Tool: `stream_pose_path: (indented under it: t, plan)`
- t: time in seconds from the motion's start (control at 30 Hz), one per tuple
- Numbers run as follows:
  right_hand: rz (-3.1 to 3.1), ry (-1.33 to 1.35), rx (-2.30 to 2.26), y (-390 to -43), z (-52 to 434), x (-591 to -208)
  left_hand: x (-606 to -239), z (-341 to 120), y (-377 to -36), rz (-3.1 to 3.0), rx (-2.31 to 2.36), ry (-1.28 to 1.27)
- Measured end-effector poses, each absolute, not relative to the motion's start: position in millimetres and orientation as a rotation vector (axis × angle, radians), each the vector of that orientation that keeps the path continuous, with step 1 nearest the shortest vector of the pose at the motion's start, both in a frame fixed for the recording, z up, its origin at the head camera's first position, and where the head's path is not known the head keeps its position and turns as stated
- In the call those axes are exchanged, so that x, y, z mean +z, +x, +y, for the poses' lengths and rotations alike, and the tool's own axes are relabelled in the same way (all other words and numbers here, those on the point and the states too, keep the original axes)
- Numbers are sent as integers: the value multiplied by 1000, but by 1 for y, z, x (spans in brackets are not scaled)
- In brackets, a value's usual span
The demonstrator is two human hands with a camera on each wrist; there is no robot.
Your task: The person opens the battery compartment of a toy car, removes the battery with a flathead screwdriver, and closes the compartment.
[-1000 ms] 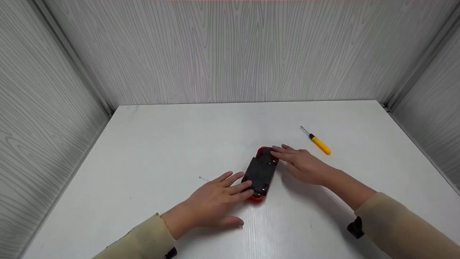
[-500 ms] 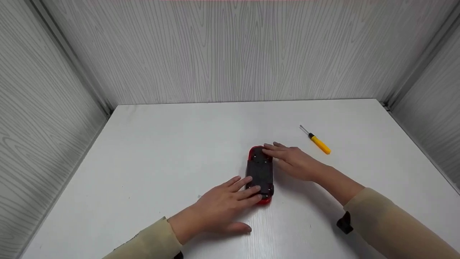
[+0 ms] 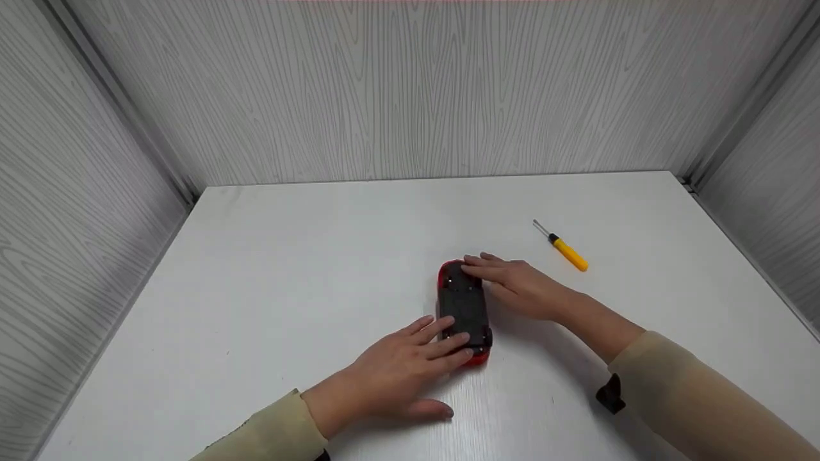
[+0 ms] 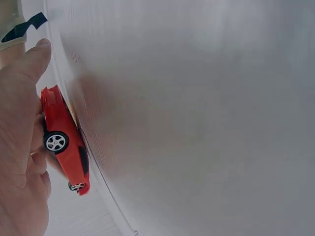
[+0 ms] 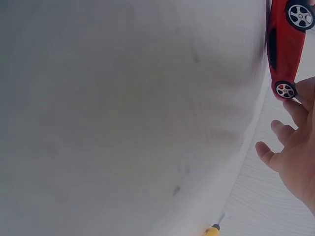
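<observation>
1. White table [image 3: 288, 256] boxed in by grey wood-grain walls [image 3: 397, 89] on three sides, pretty bare setup.
2. Red toy car [image 3: 464, 310] is flipped on its roof mid-table, black underside up, sitting right between the two hands.
3. Left hand [image 3: 400, 371] lies flat at the car's near end, fingers straight and relaxed, tips resting on the black underside. Not clenched, not wrapped round anything. Thumb is out on the table, on the side away from the car.
4. Left wrist cam shows the car [image 4: 64, 147] side-on with two silver wheels, pressed up against the fingers [image 4: 22, 147].
5. Right hand [image 3: 519, 288] is on the far end, fingers stretched out and touching the underside, so just a loose open touch too.
6. Right wrist cam: car [image 5: 288, 46] just past the fingertips [image 5: 298, 105].
7. Yellow screwdriver [image 3: 564, 248] lies beyond the right hand, off to its outer side, near but not touching.
</observation>
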State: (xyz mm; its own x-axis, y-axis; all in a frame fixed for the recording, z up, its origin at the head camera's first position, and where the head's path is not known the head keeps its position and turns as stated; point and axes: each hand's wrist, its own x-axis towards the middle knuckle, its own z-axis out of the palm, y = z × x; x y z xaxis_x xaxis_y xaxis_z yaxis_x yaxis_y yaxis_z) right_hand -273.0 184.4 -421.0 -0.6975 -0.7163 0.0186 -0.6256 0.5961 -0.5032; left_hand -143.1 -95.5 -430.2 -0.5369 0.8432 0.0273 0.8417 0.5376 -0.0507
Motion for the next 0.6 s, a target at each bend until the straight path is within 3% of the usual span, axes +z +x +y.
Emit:
stream_pose_path:
  t: [0.4,0.6]
  plan:
    - [2669,-1076,-771,-272,188,-422,-429,-99,-142,-2676,18,-1480]
    - [2707,-969,-948,-270,194,-418,-419,-106,-147,-2706,-282,-1395]
